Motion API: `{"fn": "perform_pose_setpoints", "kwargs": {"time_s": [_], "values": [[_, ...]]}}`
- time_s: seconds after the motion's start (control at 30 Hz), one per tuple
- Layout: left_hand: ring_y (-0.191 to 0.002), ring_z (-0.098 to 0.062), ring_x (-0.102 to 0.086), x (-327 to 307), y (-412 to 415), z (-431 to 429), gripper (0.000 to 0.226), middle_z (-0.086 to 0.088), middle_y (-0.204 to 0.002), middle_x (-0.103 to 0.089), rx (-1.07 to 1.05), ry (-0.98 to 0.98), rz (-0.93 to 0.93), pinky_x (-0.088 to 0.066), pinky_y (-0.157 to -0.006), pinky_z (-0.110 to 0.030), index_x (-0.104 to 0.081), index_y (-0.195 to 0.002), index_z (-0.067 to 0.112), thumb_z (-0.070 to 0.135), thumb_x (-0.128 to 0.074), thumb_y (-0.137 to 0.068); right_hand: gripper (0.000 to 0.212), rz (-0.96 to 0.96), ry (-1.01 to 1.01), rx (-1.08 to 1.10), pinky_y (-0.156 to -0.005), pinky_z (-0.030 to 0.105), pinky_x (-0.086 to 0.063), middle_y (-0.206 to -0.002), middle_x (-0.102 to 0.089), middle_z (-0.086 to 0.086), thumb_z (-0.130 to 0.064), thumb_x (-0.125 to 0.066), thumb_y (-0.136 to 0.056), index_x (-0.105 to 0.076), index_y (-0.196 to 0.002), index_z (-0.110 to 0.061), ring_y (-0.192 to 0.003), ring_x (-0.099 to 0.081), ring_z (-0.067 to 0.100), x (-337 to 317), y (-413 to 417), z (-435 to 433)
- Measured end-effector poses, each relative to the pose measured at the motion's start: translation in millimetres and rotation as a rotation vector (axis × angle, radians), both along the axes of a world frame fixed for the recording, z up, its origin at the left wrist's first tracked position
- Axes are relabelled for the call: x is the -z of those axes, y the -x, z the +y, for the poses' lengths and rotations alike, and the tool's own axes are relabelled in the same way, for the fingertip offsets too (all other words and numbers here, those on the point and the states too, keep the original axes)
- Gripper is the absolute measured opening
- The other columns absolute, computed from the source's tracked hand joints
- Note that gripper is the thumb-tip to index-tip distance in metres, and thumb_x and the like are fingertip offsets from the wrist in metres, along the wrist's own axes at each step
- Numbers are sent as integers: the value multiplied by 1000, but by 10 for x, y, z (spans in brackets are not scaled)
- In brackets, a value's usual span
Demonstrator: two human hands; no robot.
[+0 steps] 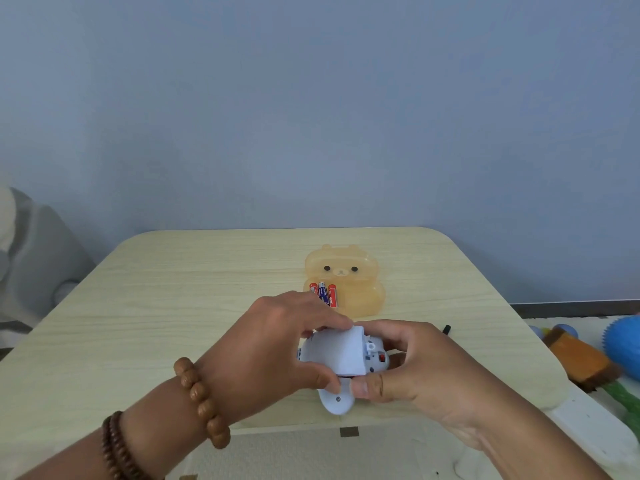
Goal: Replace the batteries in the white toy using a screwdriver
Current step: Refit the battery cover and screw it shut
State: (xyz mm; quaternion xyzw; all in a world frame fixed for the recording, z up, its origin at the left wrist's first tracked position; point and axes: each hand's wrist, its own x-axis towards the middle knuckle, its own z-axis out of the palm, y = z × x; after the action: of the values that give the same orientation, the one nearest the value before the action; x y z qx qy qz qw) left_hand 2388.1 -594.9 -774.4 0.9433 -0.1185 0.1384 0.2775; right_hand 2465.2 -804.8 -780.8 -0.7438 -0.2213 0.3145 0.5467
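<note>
Above the pale wood-grain table (173,289), the left hand (277,344) and the right hand (412,362) both grip the white plastic toy (341,358), with three red and blue batteries (323,294) at the translucent orange bear-shaped case (360,275) just behind, and a small black tip (446,329), possibly a screwdriver, beside the right hand.

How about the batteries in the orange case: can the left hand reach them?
Likely yes, once it lets go: the left hand grips the toy, but the batteries lie just beyond it in the open case, nothing between.
</note>
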Motion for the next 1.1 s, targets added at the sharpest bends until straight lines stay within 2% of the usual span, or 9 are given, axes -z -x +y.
{"fn": "perform_pose_setpoints", "kwargs": {"time_s": [0.07,0.2,0.3,0.43,0.6,0.77,0.9,1.03,1.1], "values": [[-96,-2,-62,7,-2,4,59,22,-108,-66,-9,-7,-2,-55,-82,-30,-68,-117,37,47,-89,-62,54,-13,-1,-1,-74,25,-61,-106,-80,4,2,-89,-71,-80,-110,-34,-93,-78,17,6,1,1],[-92,0,-62,-5,-1,4,58,22,-103,-67,-10,-7,-4,-55,-80,-27,-70,-113,35,47,-89,-60,55,-12,5,2,-73,23,-60,-106,-80,2,3,-89,-71,-79,-111,-34,-89,-78,12,11,-2,5],[-89,0,-62,-32,0,-1,55,20,-98,-69,-19,7,0,-54,-77,-22,-72,-109,33,47,-89,-58,56,-18,15,10,-75,25,-61,-107,-80,3,3,-89,-71,-78,-114,-33,-93,-78,16,20,-10,10],[-93,0,-63,-58,-15,-10,53,19,-97,-69,-44,36,46,-55,-79,-20,-74,-106,31,40,-93,-57,57,-17,30,15,-81,29,-63,-108,-80,1,1,-90,-72,-77,-116,-33,-97,-78,18,17,-17,22],[-94,1,-65,-67,-30,-43,54,17,-96,-69,-116,117,104,-56,-80,-21,-73,-102,29,33,-96,-53,55,9,13,7,-78,26,-60,-109,-80,1,1,-88,-74,-77,-116,-32,-95,-77,15,-12,-12,20],[-91,1,-63,-105,-32,-84,53,18,-94,-66,-135,94,123,-54,-80,-24,-71,-100,28,33,-96,-54,48,101,-20,-61,-81,31,-60,-113,-77,10,1,-82,-81,-77,-117,-30,-88,-70,15,-62,-17,-6],[-91,1,-63,-123,-39,-97,52,18,-94,-65,-134,91,135,-55,-81,-26,-70,-99,28,33,-96,-54,41,227,-61,-147,-93,42,-60,-123,-73,8,-14,-82,-83,-75,-120,-32,-100,-70,15,-110,-42,-80],[-91,1,-63,-128,-37,-97,51,18,-94,-65,-136,103,144,-55,-82,-27,-70,-99,28,30,-95,-55,24,257,-79,-23,-92,48,-61,-109,-78,5,-30,-65,-95,-79,-113,-25,-82,-69,11,-76,-42,-35],[-91,1,-63,-127,-31,-90,51,18,-94,-65,-141,110,144,-55,-82,-27,-70,-99,28,31,-95,-56,24,231,-61,13,-92,49,-62,-113,-78,8,-31,-62,-98,-80,-113,-25,-87,-68,15,-50,-31,1]]}}
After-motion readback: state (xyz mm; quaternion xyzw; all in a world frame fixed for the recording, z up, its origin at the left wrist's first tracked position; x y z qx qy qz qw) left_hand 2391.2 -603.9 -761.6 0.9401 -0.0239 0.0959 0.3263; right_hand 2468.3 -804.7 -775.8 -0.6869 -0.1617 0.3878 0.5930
